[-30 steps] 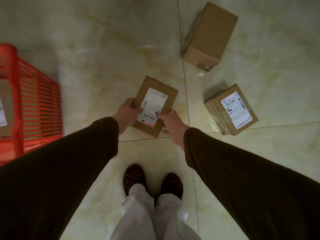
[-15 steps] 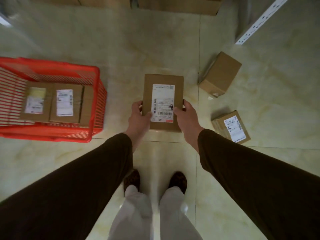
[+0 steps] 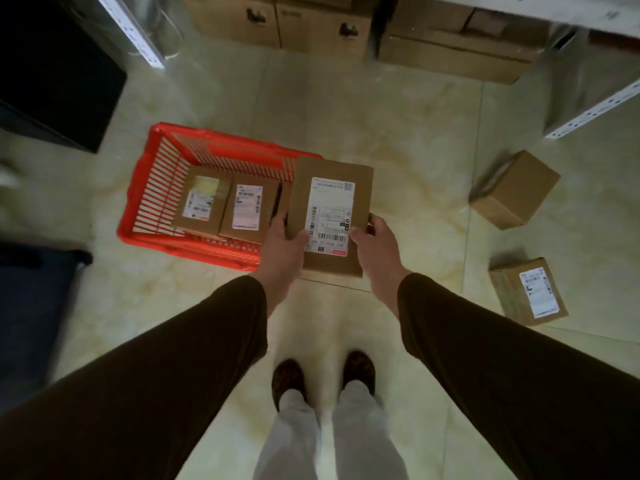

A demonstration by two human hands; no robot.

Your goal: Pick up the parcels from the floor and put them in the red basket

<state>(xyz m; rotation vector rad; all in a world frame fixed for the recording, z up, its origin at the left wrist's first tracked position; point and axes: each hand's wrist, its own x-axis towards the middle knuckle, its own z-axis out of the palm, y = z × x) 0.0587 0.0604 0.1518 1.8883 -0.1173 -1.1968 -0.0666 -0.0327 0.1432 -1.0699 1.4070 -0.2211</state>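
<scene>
Parcel [image 3: 330,216]: flat brown carton, white barcode label up, clamped between left hand [image 3: 284,242] and right hand [image 3: 375,244], overlapping the red basket [image 3: 145,188] rim left of hands. Two labelled cartons inside. Two parcels on glossy cream tile floor [image 3: 398,133] right of hands; stacked cartons ahead.

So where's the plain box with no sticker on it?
In the head view the plain box sits on the floor at the right, past the labelled parcel and far right of the red basket.
</scene>
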